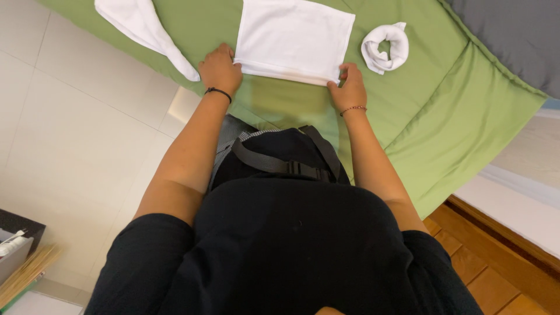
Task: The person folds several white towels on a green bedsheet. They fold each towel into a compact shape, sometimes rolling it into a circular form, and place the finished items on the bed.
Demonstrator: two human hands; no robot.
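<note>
A folded white towel (293, 36) lies flat on a green bedspread (431, 99). My left hand (220, 69) grips its near left corner, fingers curled over the edge. At the near right corner, my right hand (349, 86) pinches the towel's edge. Both hands hold the same near edge, a little apart from my body. A black band is on my left wrist, a thin red one on my right.
A rolled white towel (385, 48) sits to the right of the folded one. Another white cloth (146, 29) hangs off the bed's left edge. Grey bedding (513, 35) lies at far right. Pale floor tiles (76, 134) are left; a box (17, 251) at lower left.
</note>
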